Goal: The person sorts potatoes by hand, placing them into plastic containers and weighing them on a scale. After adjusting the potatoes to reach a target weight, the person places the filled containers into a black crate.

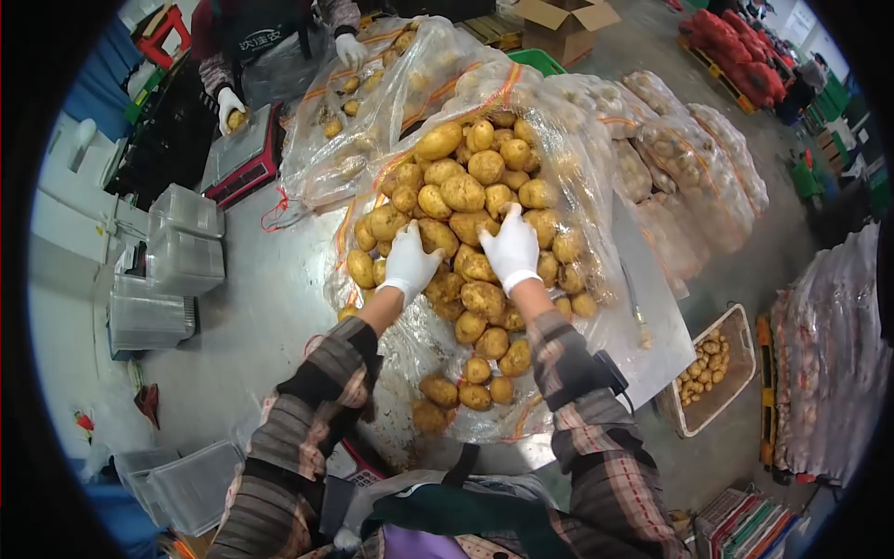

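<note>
A large heap of yellow-brown potatoes (pixel 463 193) spills from a clear plastic bag (pixel 582 177) with orange stripes on the metal table. My left hand (pixel 410 262), in a white glove, lies on the left part of the heap, thumb and fingers apart and touching potatoes. On the heap's middle, my gloved right hand (pixel 511 247) also has its thumb spread from its fingers against the potatoes. Its fingertips are partly hidden among them. Several loose potatoes (pixel 476 396) lie nearer my body on the plastic.
Across the table, a co-worker's gloved hand (pixel 229 110) holds a potato beside a red-edged scale (pixel 247 158). Clear plastic tubs (pixel 186 256) stand at left. A white crate (pixel 740 373) of potatoes is on the floor at right, and full sacks (pixel 666 140) lie behind.
</note>
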